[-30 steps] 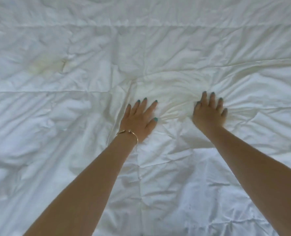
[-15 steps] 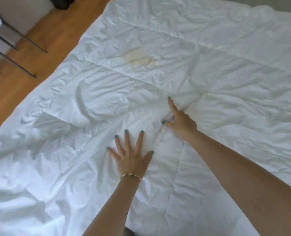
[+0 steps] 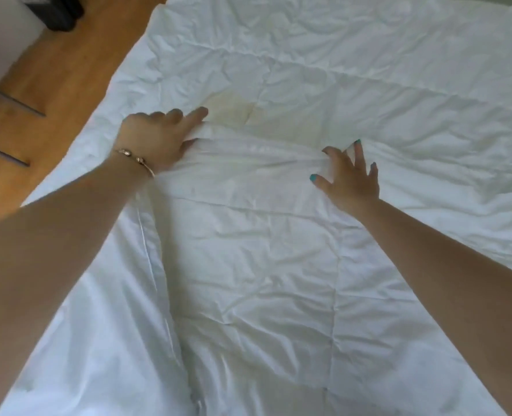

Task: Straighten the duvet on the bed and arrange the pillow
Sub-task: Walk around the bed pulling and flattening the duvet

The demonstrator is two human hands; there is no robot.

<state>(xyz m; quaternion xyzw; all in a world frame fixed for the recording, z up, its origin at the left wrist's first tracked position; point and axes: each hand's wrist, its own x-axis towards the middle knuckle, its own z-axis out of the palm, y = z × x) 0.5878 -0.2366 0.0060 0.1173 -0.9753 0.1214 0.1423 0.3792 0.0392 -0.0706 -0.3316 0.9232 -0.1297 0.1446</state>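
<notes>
Left hand (image 3: 155, 139) pinches a fold of the duvet (image 3: 248, 250) near its left edge, right hand (image 3: 352, 178) presses down, fingers splayed.

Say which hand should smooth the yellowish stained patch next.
Left, probably. The left hand lies right beside the yellowish patch on the duvet, index finger nearly touching it; the right hand sits farther off.

Upper left of my view: an orange wood floor (image 3: 69, 64), thin grey metal legs (image 3: 12, 100) crossing it, a black object (image 3: 57, 12) above.
</notes>
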